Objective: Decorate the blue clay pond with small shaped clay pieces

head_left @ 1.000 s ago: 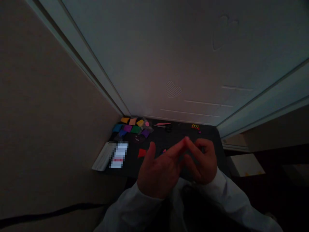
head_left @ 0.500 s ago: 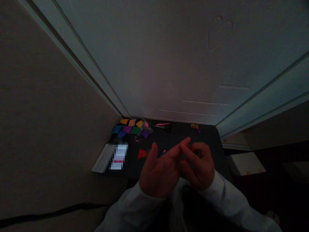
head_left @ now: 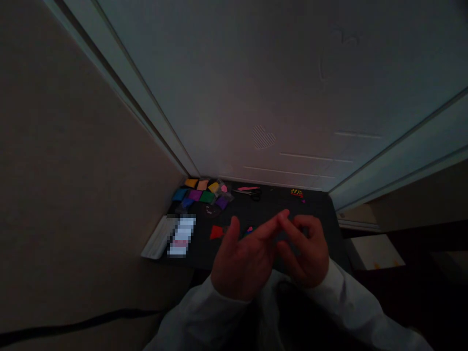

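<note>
Since half a second ago, the right hand (head_left: 309, 251) has slid its forefinger outward along the left hand's (head_left: 243, 263) extended fingers, and it now touches near their tips. The left palm faces up, thumb spread, fingers straight and released. The right hand's fingers are bent; whether they pinch anything (the picture is dim there) I cannot tell. Both hands are raised in front of a dark table (head_left: 316, 207). Just beyond the left hand, a small pink-and-blue piece (head_left: 250, 229) lies on the table, partly hidden by the fingers, and a red piece (head_left: 216, 232) lies beside the left thumb. Scissors (head_left: 252, 193) lie farther back, between coloured packets (head_left: 207, 196) and a yellow-dotted red item (head_left: 297, 192).
</note>
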Demonstrator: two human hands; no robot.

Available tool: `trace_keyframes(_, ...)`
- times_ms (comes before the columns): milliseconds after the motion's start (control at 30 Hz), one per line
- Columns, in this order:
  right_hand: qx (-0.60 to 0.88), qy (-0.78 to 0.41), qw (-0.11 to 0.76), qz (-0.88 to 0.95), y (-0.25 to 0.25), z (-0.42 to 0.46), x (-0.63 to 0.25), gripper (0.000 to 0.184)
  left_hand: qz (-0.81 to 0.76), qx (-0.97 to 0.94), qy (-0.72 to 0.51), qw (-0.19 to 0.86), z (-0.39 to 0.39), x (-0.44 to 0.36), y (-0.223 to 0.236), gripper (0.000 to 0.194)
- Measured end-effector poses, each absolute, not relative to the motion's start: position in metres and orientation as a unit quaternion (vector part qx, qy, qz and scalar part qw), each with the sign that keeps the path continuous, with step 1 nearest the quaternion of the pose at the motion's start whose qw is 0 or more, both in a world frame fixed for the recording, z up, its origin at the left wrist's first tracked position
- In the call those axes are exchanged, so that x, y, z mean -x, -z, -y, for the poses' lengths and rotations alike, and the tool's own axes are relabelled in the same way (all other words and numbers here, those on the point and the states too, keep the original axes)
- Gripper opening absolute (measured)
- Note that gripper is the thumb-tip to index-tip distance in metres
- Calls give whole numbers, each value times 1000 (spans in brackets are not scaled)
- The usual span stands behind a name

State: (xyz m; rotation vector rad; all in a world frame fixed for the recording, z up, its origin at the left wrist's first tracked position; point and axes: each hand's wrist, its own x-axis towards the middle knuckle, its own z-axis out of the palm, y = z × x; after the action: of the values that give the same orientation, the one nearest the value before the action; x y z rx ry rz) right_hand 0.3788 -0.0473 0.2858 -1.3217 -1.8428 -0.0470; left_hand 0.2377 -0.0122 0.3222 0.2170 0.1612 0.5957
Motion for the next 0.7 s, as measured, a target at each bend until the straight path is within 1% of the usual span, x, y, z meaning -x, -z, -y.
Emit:
trace_keyframes(100,513,8,428,745,-286,48,-377,55,-87,-104,-271,953,12,-238,-323,79)
trace_keyframes(233,550,23,438,710,-285,47,-375,56,-85,-120,-304,941,12,-238,-325,79)
trace_keyframes(400,523,-5,441,729,-286,48,-373,54,-89,-121,-275,950,12,-237,-324,77)
trace_keyframes(567,547,-6,458,701,-286,47,-373,55,-87,-113,-313,939,13,-237,-324,78)
trace_keyframes(700,520,-36,451,725,-285,48,-368,56,-94,-98,-291,947,12,-234,-323,79)
